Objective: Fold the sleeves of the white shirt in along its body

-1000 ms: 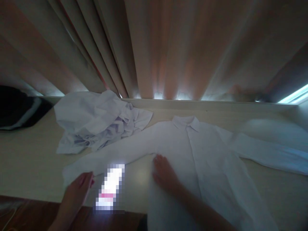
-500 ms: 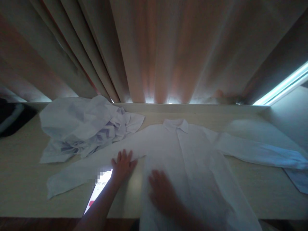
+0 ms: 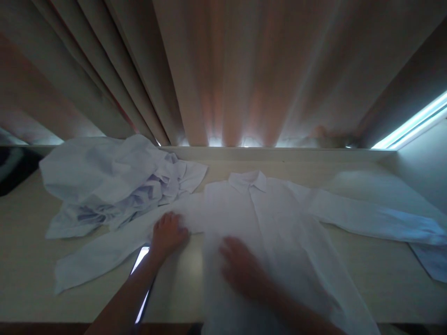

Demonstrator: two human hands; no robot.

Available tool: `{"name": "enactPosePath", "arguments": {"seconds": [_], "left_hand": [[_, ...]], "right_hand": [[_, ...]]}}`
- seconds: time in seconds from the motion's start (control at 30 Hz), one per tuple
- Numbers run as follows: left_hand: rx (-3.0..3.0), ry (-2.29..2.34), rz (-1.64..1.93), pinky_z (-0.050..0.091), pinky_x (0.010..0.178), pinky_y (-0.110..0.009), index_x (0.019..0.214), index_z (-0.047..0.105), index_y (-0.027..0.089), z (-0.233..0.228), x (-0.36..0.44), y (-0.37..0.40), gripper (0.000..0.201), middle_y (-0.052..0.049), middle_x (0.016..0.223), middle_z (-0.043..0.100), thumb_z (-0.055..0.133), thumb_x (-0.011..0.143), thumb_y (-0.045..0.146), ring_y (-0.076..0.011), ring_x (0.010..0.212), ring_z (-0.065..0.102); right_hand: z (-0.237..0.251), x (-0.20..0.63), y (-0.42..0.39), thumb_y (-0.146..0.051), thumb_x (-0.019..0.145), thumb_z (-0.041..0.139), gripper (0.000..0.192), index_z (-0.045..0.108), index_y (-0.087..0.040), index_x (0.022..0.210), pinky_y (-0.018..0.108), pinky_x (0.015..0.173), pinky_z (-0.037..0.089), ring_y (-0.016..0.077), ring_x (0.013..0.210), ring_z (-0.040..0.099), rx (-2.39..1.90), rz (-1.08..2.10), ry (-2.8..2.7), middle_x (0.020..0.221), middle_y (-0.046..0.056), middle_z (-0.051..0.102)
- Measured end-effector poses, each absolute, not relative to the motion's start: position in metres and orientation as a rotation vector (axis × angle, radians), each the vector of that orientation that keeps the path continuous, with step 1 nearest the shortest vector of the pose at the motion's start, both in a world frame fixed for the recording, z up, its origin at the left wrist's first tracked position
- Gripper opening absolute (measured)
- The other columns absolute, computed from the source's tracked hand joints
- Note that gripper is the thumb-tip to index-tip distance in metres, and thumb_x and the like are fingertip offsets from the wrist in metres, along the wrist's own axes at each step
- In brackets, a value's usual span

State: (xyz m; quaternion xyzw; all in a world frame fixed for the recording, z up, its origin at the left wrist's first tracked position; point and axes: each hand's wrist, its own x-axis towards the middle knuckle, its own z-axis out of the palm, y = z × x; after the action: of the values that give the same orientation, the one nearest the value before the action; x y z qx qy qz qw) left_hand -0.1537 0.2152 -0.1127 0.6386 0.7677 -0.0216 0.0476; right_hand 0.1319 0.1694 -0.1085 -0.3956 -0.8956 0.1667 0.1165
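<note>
Where heavy folds of brownish curtain point(image 3: 244, 70) hang down to a pale ledge, a long light-wood worktop point(image 3: 31, 274) runs across the view, and on it a white long-sleeved button-front shirt point(image 3: 279, 218) lies spread face up. Its long axis runs from the collar point(image 3: 248, 179) at the far side toward the person, the hem passing out of view at the near edge, while the sleeves stretch out crosswise: the left sleeve point(image 3: 104, 249) slants down to the near left, the right sleeve point(image 3: 370, 218) reaches well off to the right. To the far left of the shirt sits a crumpled heap of white cloth point(image 3: 111, 184), its edge just beside the shirt's left shoulder, and a dark striped thing point(image 3: 14, 167) lies at the left border, too dim to tell. The shirt lies directly under and ahead of both hands. The left hand point(image 3: 168, 232) rests with fingers curled at the junction of left sleeve and body; whether it pinches the cloth or only presses on it cannot be told. The right hand point(image 3: 240, 267) is blurred, lying palm down and seemingly flat on the left front panel, nearer the person and nearer the shirt's middle line. The left hand is the closer one to the sleeve. Beside the left forearm a lit phone screen point(image 3: 141, 258) glows on the worktop, partly covered by the arm.
</note>
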Motion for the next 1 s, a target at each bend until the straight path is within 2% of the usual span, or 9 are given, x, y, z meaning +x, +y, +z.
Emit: {"name": "enactPosePath", "arguments": {"seconds": [0.17,0.3,0.43,0.6,0.73,0.87,1.0], "left_hand": [[2.037,2.37,0.007,0.029,0.105,-0.048,0.131,0.044,0.022,-0.116,-0.143,0.229,0.05,-0.012,0.139,0.043,0.039,0.085,0.041,-0.0302,0.131,0.032],[2.048,2.401,-0.03,0.02,0.107,-0.056,0.138,0.034,0.022,-0.134,-0.133,0.233,0.061,-0.014,0.146,0.032,0.039,0.084,0.05,-0.0345,0.136,0.022],[2.024,2.462,-0.031,0.013,0.104,-0.064,0.142,0.025,0.022,-0.156,-0.12,0.231,0.075,-0.017,0.149,0.024,0.037,0.08,0.061,-0.04,0.136,0.016],[1.988,2.508,-0.01,0.012,0.102,-0.067,0.142,0.025,0.021,-0.164,-0.099,0.233,0.078,-0.02,0.148,0.024,0.028,0.08,0.068,-0.0436,0.135,0.017],[1.996,2.497,0.031,0.013,0.104,-0.066,0.141,0.027,0.018,-0.155,-0.088,0.238,0.073,-0.021,0.147,0.026,0.026,0.084,0.063,-0.0406,0.136,0.018],[2.295,2.26,0.157,0.016,0.111,-0.055,0.14,0.03,0.012,-0.149,-0.07,0.232,0.065,-0.019,0.147,0.028,0.029,0.088,0.051,-0.0329,0.139,0.015],[2.535,1.962,0.309,0.027,0.111,-0.049,0.14,0.029,0.01,-0.157,-0.042,0.217,0.067,-0.019,0.146,0.03,0.038,0.085,0.047,-0.0306,0.139,0.019]], "right_hand": [[-0.114,0.165,0.303,-0.036,0.091,0.034,0.051,0.042,-0.007,0.133,0.045,0.109,0.021,0.028,0.134,0.026,-1.701,0.116,-2.341,0.144,0.019,0.035],[-0.135,0.202,0.366,-0.049,0.092,0.028,0.062,0.031,-0.011,0.141,0.055,0.105,0.019,0.0344,0.134,0.024,-2.069,0.059,-2.191,0.146,0.02,0.029],[-0.159,0.227,0.376,-0.06,0.089,0.023,0.069,0.028,-0.016,0.142,0.063,0.101,0.014,0.0376,0.134,0.019,-2.212,-0.015,-2.123,0.147,0.02,0.025],[-0.169,0.239,0.384,-0.063,0.088,0.018,0.073,0.026,-0.016,0.143,0.067,0.099,0.009,0.0388,0.134,0.015,-2.306,-0.063,-2.027,0.147,0.021,0.023],[-0.169,0.245,0.391,-0.063,0.087,0.017,0.074,0.024,-0.015,0.143,0.067,0.098,0.008,0.0398,0.134,0.013,-2.34,-0.05,-1.996,0.148,0.022,0.021],[-0.168,0.25,0.392,-0.063,0.087,0.017,0.076,0.022,-0.013,0.144,0.063,0.101,0.007,0.0398,0.134,0.014,-2.323,-0.02,-2.014,0.147,0.023,0.021],[-0.162,0.245,0.389,-0.059,0.089,0.02,0.075,0.019,-0.008,0.144,0.056,0.104,0.008,0.0381,0.135,0.015,-2.28,-0.037,-1.989,0.147,0.025,0.022]]}}
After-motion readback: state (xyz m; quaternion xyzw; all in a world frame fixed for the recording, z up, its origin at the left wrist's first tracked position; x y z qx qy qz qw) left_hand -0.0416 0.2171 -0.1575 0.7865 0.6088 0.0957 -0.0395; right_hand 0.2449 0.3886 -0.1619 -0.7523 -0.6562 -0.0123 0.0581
